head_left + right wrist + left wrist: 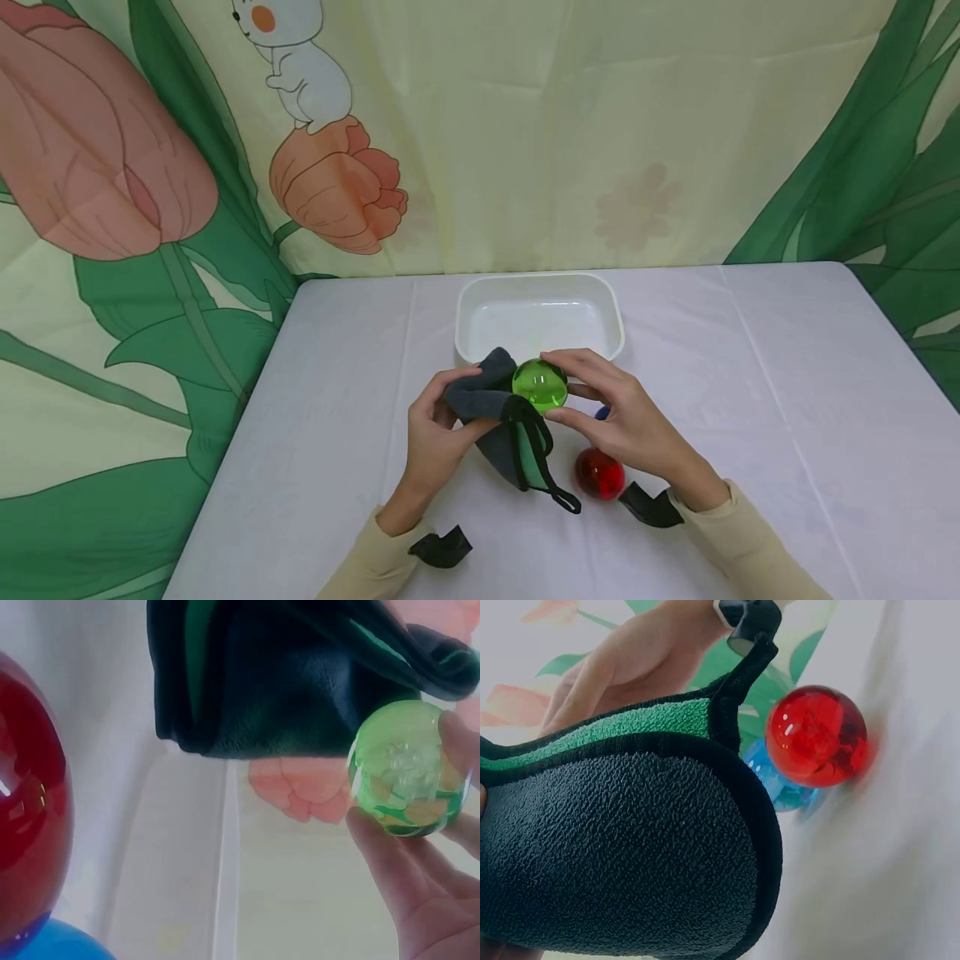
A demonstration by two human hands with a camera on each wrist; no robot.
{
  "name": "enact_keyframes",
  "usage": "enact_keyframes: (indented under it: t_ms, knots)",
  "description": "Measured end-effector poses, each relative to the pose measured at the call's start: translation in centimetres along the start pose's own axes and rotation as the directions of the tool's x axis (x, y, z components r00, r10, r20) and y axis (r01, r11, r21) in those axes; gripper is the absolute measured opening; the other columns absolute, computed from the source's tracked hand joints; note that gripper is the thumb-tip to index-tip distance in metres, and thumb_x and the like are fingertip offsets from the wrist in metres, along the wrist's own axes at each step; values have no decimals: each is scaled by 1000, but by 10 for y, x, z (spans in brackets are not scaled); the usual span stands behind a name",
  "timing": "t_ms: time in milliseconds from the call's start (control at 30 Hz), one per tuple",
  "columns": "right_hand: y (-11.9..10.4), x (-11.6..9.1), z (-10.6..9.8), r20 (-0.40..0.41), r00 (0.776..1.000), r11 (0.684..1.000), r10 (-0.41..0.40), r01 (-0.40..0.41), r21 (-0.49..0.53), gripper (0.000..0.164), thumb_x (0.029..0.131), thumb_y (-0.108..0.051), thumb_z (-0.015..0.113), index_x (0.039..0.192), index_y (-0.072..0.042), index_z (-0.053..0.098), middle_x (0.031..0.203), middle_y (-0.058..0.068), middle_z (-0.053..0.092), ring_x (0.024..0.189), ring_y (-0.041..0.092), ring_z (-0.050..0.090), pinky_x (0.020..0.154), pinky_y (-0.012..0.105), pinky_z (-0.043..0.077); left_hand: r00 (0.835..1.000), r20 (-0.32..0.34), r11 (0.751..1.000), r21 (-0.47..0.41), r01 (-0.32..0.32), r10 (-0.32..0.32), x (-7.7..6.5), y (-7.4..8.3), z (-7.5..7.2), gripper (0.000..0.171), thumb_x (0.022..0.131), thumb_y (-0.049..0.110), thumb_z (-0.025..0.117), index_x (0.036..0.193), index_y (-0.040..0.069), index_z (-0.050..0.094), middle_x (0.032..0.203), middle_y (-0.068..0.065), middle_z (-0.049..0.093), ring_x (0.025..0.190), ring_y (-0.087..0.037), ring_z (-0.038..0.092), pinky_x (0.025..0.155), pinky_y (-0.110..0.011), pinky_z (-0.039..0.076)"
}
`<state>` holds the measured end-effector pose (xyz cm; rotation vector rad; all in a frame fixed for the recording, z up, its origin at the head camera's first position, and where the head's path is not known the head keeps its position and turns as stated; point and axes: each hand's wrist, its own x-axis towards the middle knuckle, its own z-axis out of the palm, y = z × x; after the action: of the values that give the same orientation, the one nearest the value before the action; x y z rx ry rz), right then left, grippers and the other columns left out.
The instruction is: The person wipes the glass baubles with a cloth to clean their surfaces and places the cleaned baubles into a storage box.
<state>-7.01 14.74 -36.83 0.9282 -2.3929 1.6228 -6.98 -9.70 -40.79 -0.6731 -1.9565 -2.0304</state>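
My left hand grips a folded dark grey cloth with black edging, a green underside and a hanging loop, held up over the table. My right hand pinches a clear green ball between thumb and fingertips, right beside the cloth's upper fold. In the right wrist view the green ball overlaps the cloth's edge. A clear red ball lies on the table below the right hand. Behind it is a blue ball, mostly covered by the right hand in the head view.
A white rectangular tray stands on the white-covered table, just beyond the hands. Behind the table hangs a curtain printed with tulips and leaves. Black straps stick out at both wrists.
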Motion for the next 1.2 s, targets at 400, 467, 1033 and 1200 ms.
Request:
enact_keyframes:
  t_ms: [400, 467, 1033, 1200]
  knots:
    - [6, 7, -1, -12, 999, 999, -51, 51, 1, 64, 80, 1, 79, 139, -3, 54, 131, 7, 59, 113, 15, 62, 90, 27, 56, 999, -37, 999, -2, 39, -39, -6, -5, -10, 55, 72, -19, 76, 122, -6, 58, 120, -9, 62, 111, -17, 64, 95, -27, 54]
    - [6, 9, -1, -17, 998, 999, -53, 53, -2, 64, 80, 1, 80, 138, -2, 54, 130, 8, 59, 112, 16, 62, 89, 28, 56, 998, -39, 999, 4, 48, -47, -8, -6, -11, 55, 73, -18, 76, 123, -6, 57, 120, -10, 62, 111, -17, 64, 95, -27, 54]
    - [12, 24, -7, -47, 998, 997, 36, -39, -70, 63, 81, -4, 80, 140, -8, 55, 132, 5, 60, 117, 20, 61, 87, 39, 57, 996, -34, 996, 37, 85, -84, -15, -10, -19, 56, 74, -15, 77, 125, -3, 57, 122, -16, 60, 111, -17, 63, 91, -23, 54]
    - [15, 35, -7, -31, 997, 996, 65, -67, -63, 63, 81, -3, 80, 139, -6, 55, 130, 6, 60, 117, 20, 61, 89, 36, 56, 997, -35, 996, 41, 76, -74, -15, -11, -20, 57, 73, -17, 76, 125, -4, 57, 122, -17, 60, 112, -16, 63, 92, -23, 54]
